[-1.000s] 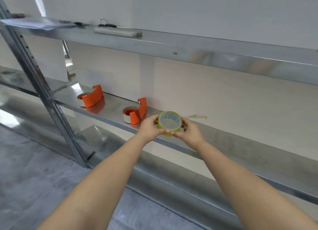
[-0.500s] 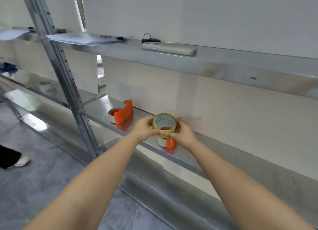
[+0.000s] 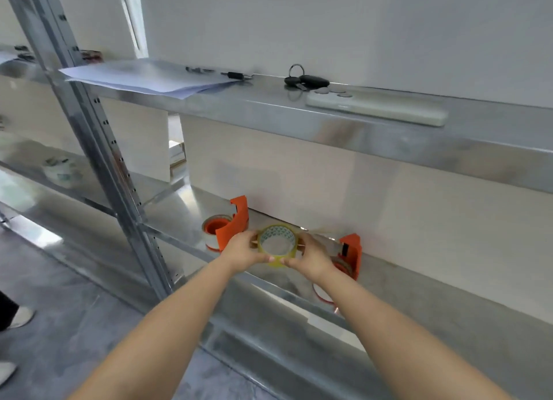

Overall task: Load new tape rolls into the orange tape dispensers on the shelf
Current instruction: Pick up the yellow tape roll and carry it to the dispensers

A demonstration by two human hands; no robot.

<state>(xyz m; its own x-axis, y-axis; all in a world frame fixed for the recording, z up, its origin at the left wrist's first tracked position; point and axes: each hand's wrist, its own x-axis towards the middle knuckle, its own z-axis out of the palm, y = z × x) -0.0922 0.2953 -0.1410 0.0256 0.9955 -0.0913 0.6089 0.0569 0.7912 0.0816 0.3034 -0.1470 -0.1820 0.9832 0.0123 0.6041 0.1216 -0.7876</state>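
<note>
Standing at nine o'clock on the middle shelf (image 3: 179, 208), one orange dispenser (image 3: 229, 230) was seen, its core apparently occupied. Just right of it, the left hand (image 3: 244, 251) and right hand (image 3: 311, 257) were both clenched around a yellowish tape roll (image 3: 276, 245), held upright above the shelf's front edge. At three o'clock of the roll, a second orange dispenser (image 3: 350, 251) was partly hidden. The roll would best be kept level and its core aligned squarely with the hub before being pressed on.
</note>
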